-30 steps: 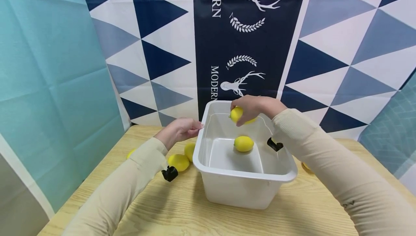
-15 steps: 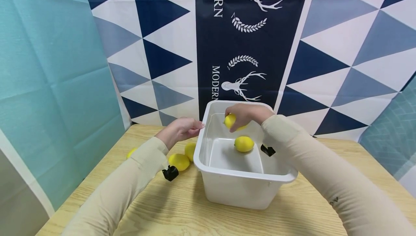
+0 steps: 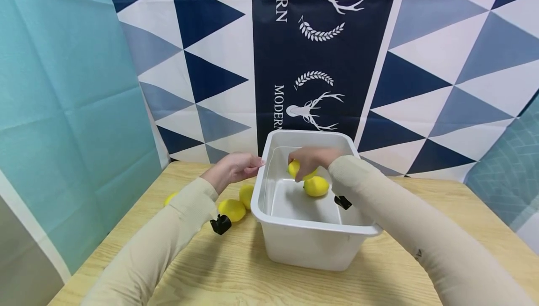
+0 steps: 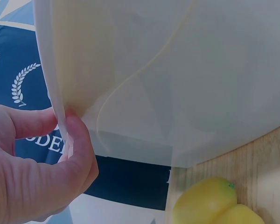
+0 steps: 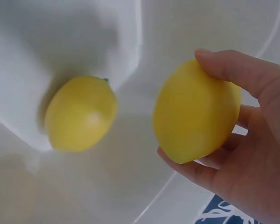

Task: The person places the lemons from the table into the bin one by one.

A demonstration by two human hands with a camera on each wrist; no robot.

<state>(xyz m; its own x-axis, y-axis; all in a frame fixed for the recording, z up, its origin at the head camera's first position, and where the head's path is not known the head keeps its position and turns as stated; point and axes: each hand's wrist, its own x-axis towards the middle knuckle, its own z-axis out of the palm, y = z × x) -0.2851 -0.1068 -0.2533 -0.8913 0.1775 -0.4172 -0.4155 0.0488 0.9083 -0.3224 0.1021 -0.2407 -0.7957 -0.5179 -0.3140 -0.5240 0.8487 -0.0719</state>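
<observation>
Curtained booth, perhaps: drapes [image 3: 366, 62], table [image 3: 202, 273]

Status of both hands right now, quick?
Left hand: pinching the white plastic tub's rim between thumb and fingers.
Right hand: holding a yellow lemon inside the tub.

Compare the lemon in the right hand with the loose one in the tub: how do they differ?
The held lemon is gripped by the right hand; the loose lemon lies on the floor of the tub.
In the right wrist view, fingers partly cover the held lemon; nothing covers the loose lemon.
There, the loose lemon shows a green tip; the held lemon shows none.
Both are yellow.
</observation>
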